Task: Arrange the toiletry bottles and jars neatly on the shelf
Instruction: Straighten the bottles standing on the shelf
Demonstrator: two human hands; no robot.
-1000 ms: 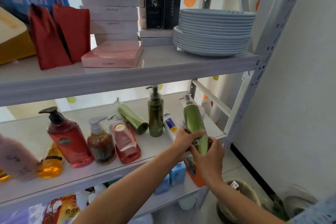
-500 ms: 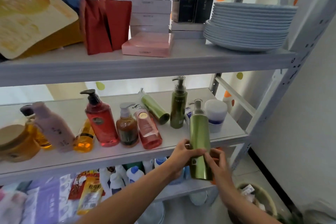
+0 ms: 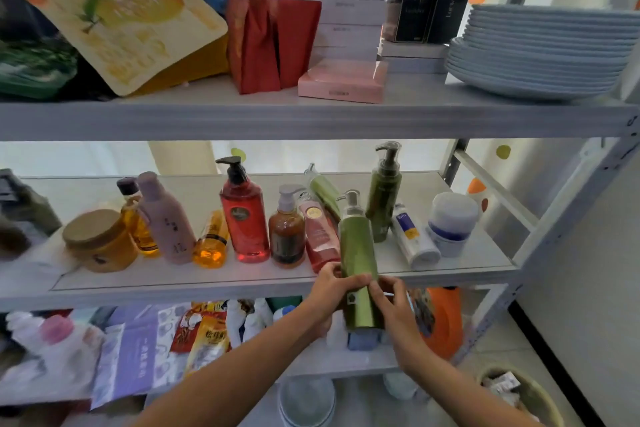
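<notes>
I hold a light green pump bottle (image 3: 358, 253) upright in front of the middle shelf (image 3: 207, 279), my left hand (image 3: 330, 291) and my right hand (image 3: 393, 302) both gripping its lower half. On the shelf stand a dark green pump bottle (image 3: 384, 198), a red pump bottle (image 3: 244, 218), a brown pump bottle (image 3: 286, 232) and a mauve bottle (image 3: 168, 218). A pink bottle (image 3: 318, 236), a green tube (image 3: 323, 189), a white tube (image 3: 412, 237) and a small orange bottle (image 3: 211, 243) lie or lean. A white jar (image 3: 450, 222) and an amber jar (image 3: 98, 241) sit at the ends.
The top shelf carries stacked plates (image 3: 543, 52), boxes (image 3: 346, 80), red pouches (image 3: 270, 42) and a yellow packet (image 3: 124, 17). The lower shelf is crowded with packets (image 3: 204, 333) and an orange container (image 3: 440, 319). A basket (image 3: 519, 392) sits on the floor at right.
The view has swung left and pulled closer. The light green bottle went from tilted to upright, still held by both hands in front of the shelf edge.
</notes>
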